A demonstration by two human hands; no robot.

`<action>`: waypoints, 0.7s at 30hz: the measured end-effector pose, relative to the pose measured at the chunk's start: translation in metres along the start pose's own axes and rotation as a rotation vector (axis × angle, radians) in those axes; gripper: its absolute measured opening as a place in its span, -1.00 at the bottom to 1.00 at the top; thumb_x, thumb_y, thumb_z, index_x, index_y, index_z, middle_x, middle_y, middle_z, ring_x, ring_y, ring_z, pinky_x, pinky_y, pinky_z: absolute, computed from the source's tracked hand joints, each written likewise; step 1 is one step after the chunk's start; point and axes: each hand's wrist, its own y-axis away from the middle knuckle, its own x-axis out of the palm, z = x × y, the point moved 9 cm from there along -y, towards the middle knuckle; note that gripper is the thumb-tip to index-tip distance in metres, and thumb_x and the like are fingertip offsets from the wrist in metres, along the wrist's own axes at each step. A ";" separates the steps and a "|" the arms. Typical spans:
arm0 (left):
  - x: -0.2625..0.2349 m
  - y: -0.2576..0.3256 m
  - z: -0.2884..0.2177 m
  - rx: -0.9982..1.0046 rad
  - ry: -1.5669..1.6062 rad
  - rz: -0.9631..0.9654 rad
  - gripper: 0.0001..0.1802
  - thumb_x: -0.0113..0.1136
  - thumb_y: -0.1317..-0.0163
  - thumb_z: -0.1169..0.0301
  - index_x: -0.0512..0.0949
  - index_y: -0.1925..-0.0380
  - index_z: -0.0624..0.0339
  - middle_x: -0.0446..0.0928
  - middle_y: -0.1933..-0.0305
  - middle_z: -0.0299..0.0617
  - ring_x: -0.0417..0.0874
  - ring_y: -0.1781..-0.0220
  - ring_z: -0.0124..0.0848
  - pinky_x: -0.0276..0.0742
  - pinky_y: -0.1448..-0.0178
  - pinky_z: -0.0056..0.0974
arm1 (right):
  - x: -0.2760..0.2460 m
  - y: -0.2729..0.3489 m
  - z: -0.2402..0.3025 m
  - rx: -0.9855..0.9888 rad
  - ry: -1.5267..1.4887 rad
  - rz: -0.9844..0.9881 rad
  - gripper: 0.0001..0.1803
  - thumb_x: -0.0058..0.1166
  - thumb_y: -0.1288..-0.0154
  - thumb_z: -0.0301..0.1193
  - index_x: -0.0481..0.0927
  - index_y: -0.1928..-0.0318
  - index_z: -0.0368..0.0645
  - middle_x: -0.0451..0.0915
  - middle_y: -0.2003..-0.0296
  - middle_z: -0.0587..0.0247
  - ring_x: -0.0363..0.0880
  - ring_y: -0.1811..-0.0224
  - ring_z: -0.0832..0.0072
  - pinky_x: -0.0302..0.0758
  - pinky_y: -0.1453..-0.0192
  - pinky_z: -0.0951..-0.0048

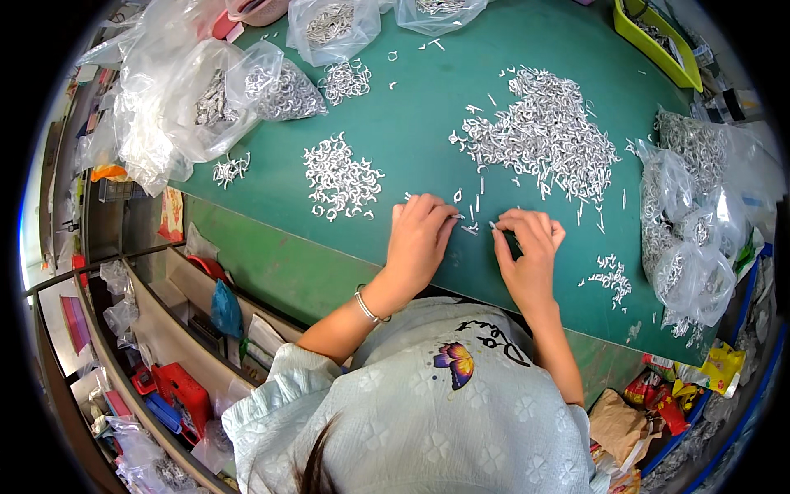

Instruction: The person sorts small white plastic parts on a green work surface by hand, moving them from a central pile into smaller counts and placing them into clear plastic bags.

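My left hand (418, 240), a bangle on its wrist, is closed in a pinch over the green table. A small silver metal piece (458, 216) shows at its fingertips. Across a narrow gap, my right hand (531, 247) pinches another small silver metal piece (493, 225) between thumb and fingers. The exact shape of both pieces is partly hidden. Between and just beyond the hands lie a few loose silver bits (470, 229). Farther off to the right spreads a large heap of silver pieces (543, 136); a smaller pile of curved ones (341, 177) lies beyond my left hand.
Clear plastic bags of silver parts (284, 86) stand at the far left, and more bulging bags (687, 222) line the right edge. A yellow-green bin (658, 45) sits at the far right. A small scatter of pieces (611, 280) lies right of my right hand. Shelves (177, 305) flank the table's left.
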 end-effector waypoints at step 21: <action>0.044 0.014 0.012 -0.726 1.592 0.420 -0.80 0.15 -0.33 0.46 0.58 0.14 0.35 0.61 0.22 -0.20 0.59 0.25 -0.54 0.54 0.10 -0.44 | 0.051 0.019 -0.018 0.645 -1.306 0.203 -0.88 0.03 -0.37 -0.52 0.55 0.14 -0.29 0.62 0.29 0.23 0.52 0.28 0.56 0.42 0.16 0.54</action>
